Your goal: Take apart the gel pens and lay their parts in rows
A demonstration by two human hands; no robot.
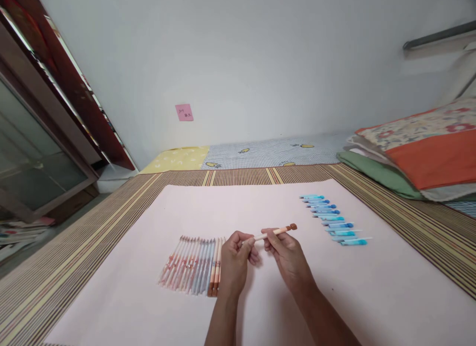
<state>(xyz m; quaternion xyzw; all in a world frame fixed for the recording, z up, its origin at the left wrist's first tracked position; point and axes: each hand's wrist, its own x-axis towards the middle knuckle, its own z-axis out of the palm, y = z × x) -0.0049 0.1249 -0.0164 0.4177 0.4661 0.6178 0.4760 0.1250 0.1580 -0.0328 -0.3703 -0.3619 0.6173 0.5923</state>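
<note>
Both my hands hold one peach-coloured pen (277, 231) with a brown cap end, raised a little above a pale pink sheet (148, 296). My left hand (235, 264) pinches the pen's near end with closed fingers. My right hand (285, 254) grips its middle, fingers closed round it. The brown end points up and to the right. Just left of my left hand lies a neat row of several pens (193, 266) in pink, blue and orange. To the right lies a staggered row of several blue pen refills (330, 219).
The pink sheet lies on a striped woven mat (74, 237) on a bed. Folded bedding and an orange pillow (427, 152) are stacked at the right. A dark wooden cabinet with glass (37, 152) stands at the left, and a pink note (184, 112) sticks to the white wall.
</note>
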